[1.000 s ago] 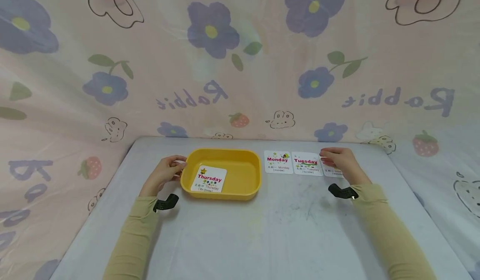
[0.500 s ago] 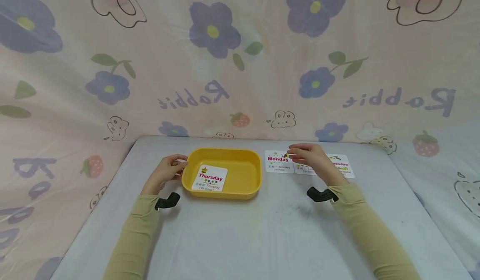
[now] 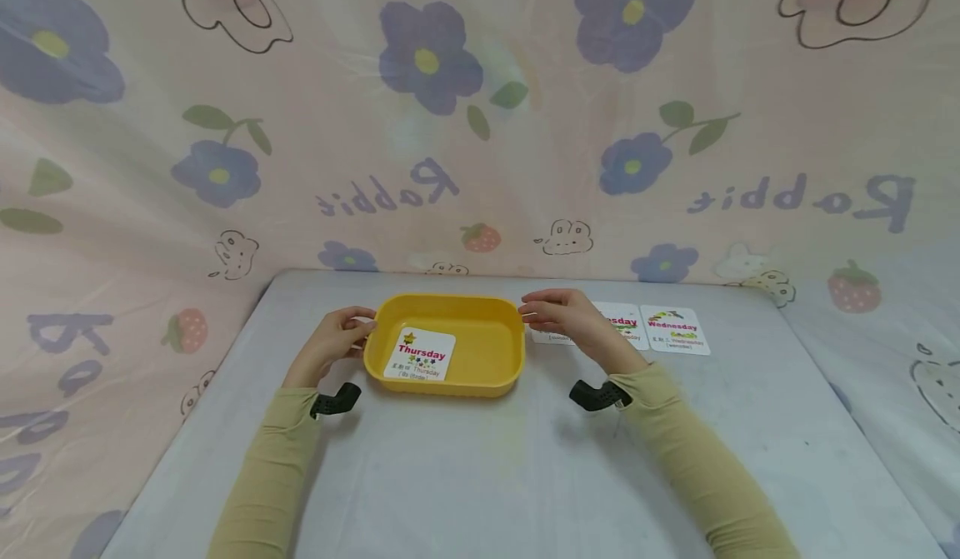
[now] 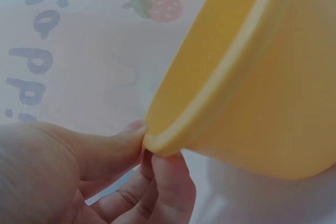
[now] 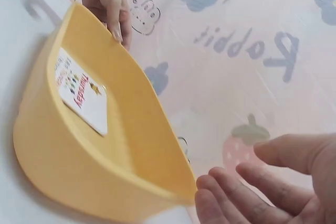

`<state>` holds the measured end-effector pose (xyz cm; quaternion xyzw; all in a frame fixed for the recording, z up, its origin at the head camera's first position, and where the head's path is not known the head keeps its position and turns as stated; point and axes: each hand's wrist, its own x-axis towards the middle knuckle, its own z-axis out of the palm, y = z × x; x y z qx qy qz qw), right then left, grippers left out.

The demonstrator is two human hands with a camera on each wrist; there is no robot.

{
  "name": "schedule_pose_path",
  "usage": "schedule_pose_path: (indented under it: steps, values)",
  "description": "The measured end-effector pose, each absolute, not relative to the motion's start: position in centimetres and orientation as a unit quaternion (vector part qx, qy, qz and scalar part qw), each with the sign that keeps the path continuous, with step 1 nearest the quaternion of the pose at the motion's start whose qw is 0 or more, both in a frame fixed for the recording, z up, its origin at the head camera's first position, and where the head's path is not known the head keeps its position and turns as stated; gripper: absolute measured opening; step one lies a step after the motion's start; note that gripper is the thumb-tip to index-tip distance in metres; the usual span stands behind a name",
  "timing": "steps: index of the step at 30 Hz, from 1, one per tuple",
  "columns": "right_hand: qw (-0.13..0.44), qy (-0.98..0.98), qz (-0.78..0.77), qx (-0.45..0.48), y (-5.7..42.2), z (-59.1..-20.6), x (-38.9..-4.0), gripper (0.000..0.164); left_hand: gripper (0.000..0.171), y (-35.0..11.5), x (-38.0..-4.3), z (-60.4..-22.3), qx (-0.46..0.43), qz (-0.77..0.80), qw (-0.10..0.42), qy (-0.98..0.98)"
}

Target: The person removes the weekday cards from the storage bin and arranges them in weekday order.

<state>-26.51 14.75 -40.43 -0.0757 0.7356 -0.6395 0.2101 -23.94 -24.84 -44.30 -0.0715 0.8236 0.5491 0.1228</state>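
Observation:
A yellow plastic tray [image 3: 483, 351] stands on the table with a white "Thursday" card [image 3: 420, 356] lying in its left part. My left hand [image 3: 330, 346] pinches the tray's left rim between thumb and fingers, as the left wrist view [image 4: 163, 142] confirms. At the tray's right end is my right hand [image 3: 573, 326]. In the right wrist view its fingers are extended and spread from the thumb, holding nothing, with the fingertips close to the rim; whether they touch it I cannot tell. Right of the tray lie a "Tuesday" card [image 3: 630, 322], partly covered by that hand, and a "Wednesday" card [image 3: 675, 331].
Another card [image 3: 553, 337] is mostly hidden behind the right hand. The table [image 3: 465, 476] has a white cover, with a printed curtain [image 3: 480, 151] hanging behind it. Both wrists wear black bands with a protruding piece.
My right hand has moved left from the "Wednesday" card, across the other cards, to the tray's right end. The left hand has stayed on the left rim, and the tray has hardly moved.

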Motion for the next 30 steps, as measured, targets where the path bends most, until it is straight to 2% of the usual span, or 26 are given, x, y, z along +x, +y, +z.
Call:
schedule_pose_path:
  steps: [8,16,30]
  values:
    - [0.235,0.723,-0.643,-0.091,11.0,-41.0,-26.2,0.03,0.037,-24.8,-24.0,-44.5,-0.071,0.551,0.122,0.823]
    - [0.258,0.729,-0.622,-0.125,8.3,-42.0,-26.3,0.039,0.038,-25.0,-24.0,-44.6,-0.069,0.55,0.121,0.823]
    - [0.29,0.703,-0.645,-0.076,5.6,-42.6,-26.8,0.043,0.038,-24.7,-23.9,-44.3,-0.08,0.55,0.127,0.821]
